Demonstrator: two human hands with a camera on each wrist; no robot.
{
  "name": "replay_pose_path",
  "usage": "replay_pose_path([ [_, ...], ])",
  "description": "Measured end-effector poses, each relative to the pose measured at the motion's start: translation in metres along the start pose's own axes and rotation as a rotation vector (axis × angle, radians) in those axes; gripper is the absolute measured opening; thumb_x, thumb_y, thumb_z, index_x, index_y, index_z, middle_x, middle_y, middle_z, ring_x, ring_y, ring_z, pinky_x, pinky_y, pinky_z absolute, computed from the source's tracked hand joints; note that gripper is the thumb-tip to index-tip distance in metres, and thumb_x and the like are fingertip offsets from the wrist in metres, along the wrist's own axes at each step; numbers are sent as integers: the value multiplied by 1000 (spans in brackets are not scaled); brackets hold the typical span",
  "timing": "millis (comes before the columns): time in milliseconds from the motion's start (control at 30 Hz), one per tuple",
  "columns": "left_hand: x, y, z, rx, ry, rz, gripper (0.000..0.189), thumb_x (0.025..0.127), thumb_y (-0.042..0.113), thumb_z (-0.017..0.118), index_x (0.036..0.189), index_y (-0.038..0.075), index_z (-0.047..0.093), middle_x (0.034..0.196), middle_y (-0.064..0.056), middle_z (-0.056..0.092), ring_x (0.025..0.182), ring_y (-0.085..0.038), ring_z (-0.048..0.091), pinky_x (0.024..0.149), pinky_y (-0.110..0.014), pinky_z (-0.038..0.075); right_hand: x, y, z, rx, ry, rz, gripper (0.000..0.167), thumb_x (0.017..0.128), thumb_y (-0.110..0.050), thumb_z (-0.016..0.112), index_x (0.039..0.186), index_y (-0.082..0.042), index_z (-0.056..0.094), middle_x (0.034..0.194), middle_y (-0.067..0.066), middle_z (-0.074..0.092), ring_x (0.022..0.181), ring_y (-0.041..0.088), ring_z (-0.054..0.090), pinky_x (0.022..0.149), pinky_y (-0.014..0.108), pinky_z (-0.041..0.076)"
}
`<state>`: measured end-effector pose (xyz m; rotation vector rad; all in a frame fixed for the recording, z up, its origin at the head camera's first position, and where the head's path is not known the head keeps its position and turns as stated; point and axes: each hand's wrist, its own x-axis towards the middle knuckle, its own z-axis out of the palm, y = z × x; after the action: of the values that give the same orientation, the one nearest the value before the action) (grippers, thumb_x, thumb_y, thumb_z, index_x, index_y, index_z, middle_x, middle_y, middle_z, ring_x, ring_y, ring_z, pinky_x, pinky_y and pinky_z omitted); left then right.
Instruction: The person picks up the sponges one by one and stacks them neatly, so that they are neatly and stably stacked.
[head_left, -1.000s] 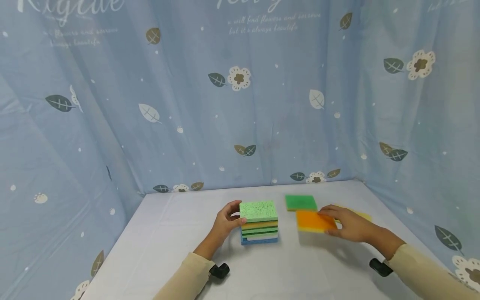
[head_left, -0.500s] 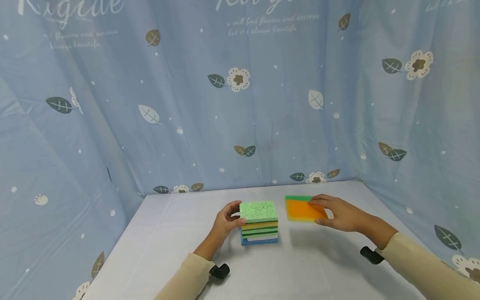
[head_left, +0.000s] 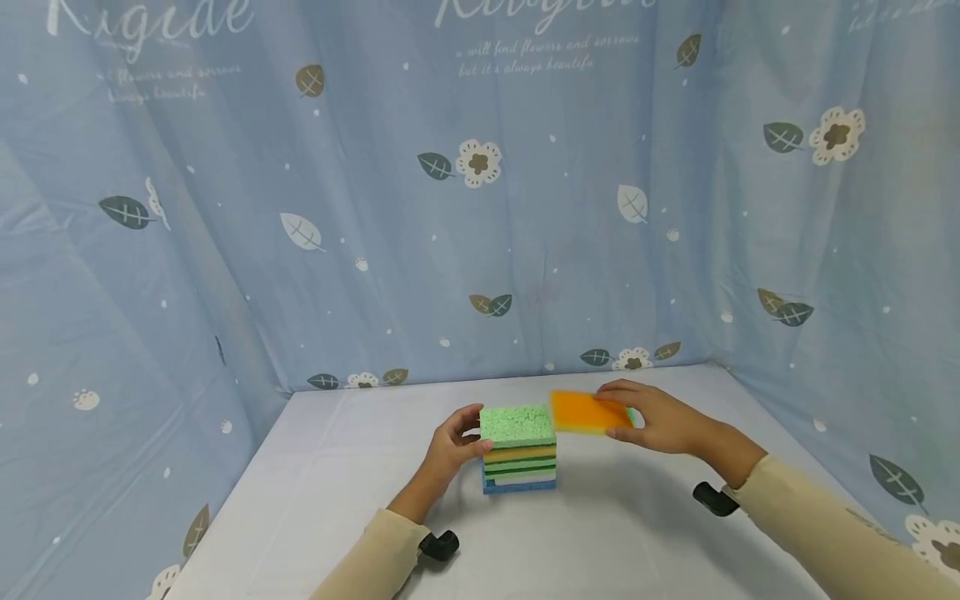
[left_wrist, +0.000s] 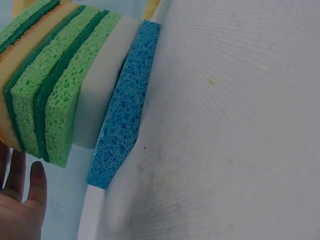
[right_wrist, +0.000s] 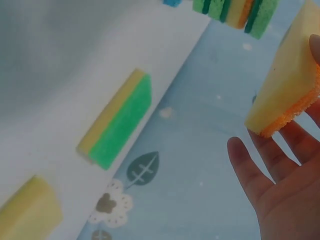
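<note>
In the head view a stack of sponges (head_left: 517, 427) stands mid-table, light green on top. The left wrist view shows its layers: green scouring sponges (left_wrist: 65, 100), a tan one, a white block (left_wrist: 103, 90) and a blue sponge (left_wrist: 127, 107) at the bottom. My left hand (head_left: 452, 439) holds the stack's left side, thumb at the front and fingers toward the back. My right hand (head_left: 670, 422) pinches an orange-and-yellow sponge (head_left: 583, 412) by its right end, raised just right of the stack's top. Seen from the right wrist, its orange face (right_wrist: 295, 111) lies against the fingers.
A green-and-yellow sponge (right_wrist: 120, 122) and a yellow sponge (right_wrist: 32, 215) lie on the white table (head_left: 360, 467), mostly hidden in the head view by my right hand and its sponge. A blue patterned curtain (head_left: 390, 250) hangs behind and at both sides.
My right hand has carried the orange-and-yellow sponge leftward and away from me, up to the stack's right side, passing over the green sponge. The left hand and the stack have stayed put.
</note>
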<state>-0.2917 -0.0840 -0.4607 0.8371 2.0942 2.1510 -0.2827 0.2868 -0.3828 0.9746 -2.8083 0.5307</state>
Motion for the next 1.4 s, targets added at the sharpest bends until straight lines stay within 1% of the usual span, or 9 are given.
replay_pose_path([
  [67, -1, 0, 0, -2, 1, -6, 61, 86, 3, 71, 140, -4, 43, 135, -25, 48, 123, -41, 44, 104, -54, 35, 4, -2, 3, 13, -3, -12, 62, 90, -53, 62, 138, -14, 56, 140, 3, 49, 125, 29, 47, 101, 56, 37],
  [167, 2, -12, -3, -9, 12, -13, 62, 86, 3, 72, 141, -2, 44, 135, -23, 49, 123, -39, 45, 103, -50, 37, 10, -6, 7, 21, -8, -20, 59, 90, -51, 63, 138, -15, 57, 140, 2, 49, 125, 29, 47, 102, 57, 37],
  [300, 3, -19, -4, -26, 16, 4, 62, 85, 2, 72, 140, -3, 44, 134, -23, 49, 122, -37, 46, 102, -52, 37, 16, -10, 12, 6, -26, -28, 59, 91, -51, 62, 138, -16, 56, 141, 3, 48, 126, 30, 46, 102, 57, 36],
  [500, -3, -4, -2, -33, 15, -2, 61, 85, 1, 71, 139, -6, 44, 135, -26, 48, 123, -41, 45, 104, -59, 32, 24, -18, 15, -5, -36, -58, 60, 91, -52, 62, 138, -15, 56, 141, 3, 48, 126, 29, 46, 103, 56, 36],
  [667, -3, -3, -2, -25, 7, -15, 59, 86, 1, 70, 140, -5, 45, 135, -26, 48, 122, -43, 45, 102, -46, 40, 34, -25, 16, -16, -50, -49, 61, 90, -55, 61, 139, -17, 56, 142, 1, 47, 129, 28, 44, 105, 56, 34],
  [833, -3, 0, -2, -30, 9, -26, 59, 87, 1, 69, 140, -5, 44, 134, -26, 48, 118, -38, 49, 95, -31, 47, 42, -30, 18, -16, -53, -56, 61, 91, -54, 60, 140, -18, 55, 144, 1, 46, 130, 28, 43, 105, 55, 34],
  [1067, -2, 2, -2, -29, -7, -39, 61, 89, 0, 67, 142, -8, 39, 134, -28, 47, 116, -32, 52, 93, -30, 48, 52, -38, 19, -16, -55, -80, 60, 92, -52, 60, 140, -18, 54, 144, 1, 46, 130, 27, 43, 105, 54, 34],
  [1300, 4, -25, -7, -60, -1, -37, 62, 89, 0, 66, 144, -7, 38, 135, -23, 48, 117, -38, 51, 91, -32, 50, 61, -43, 20, -35, -67, -101, 59, 93, -50, 61, 141, -16, 53, 144, 2, 45, 132, 28, 41, 105, 53, 34],
  [1400, 4, -31, -8, -81, 4, -33, 60, 90, 3, 67, 144, -3, 41, 134, -20, 50, 117, -42, 51, 89, -33, 51, 66, -44, 23, -52, -71, -111, 59, 93, -50, 60, 141, -17, 53, 145, 2, 45, 132, 28, 41, 106, 52, 34],
])
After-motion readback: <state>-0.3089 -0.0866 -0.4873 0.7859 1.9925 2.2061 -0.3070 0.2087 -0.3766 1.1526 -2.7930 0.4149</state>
